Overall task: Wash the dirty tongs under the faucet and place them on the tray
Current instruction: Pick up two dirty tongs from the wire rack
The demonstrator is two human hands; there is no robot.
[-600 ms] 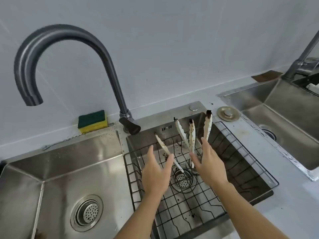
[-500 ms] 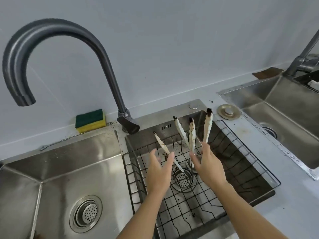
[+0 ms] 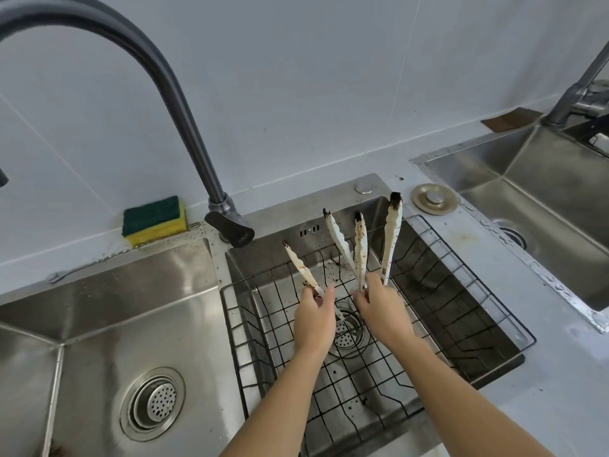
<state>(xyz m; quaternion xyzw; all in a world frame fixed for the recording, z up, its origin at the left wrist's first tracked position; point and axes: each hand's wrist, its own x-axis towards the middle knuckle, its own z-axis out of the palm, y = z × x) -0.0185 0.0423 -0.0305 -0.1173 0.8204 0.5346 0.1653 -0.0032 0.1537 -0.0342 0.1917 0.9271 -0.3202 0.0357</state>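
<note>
Two pairs of white tongs with dark, dirty tips stand tilted in a black wire basket (image 3: 468,268) set in the middle sink basin. My left hand (image 3: 313,321) is closed on the lower part of the leftmost tong arm (image 3: 300,265). My right hand (image 3: 384,313) is closed around the lower ends of the right tongs (image 3: 391,239), whose other arm (image 3: 361,252) rises beside it. The tongs' hinge ends are hidden behind my hands. A dark grey gooseneck faucet (image 3: 184,103) arches to the upper left, with no water running.
A green and yellow sponge (image 3: 153,219) lies on the ledge behind the left basin (image 3: 99,324), which has a drain strainer (image 3: 153,404). A round metal drain cap (image 3: 434,198) sits on the counter. A second sink (image 3: 534,206) with its own faucet (image 3: 583,87) is at the right.
Both hands have moved forward and down from open, spread fingers onto the tongs and closed on them. The view has shifted slightly left.
</note>
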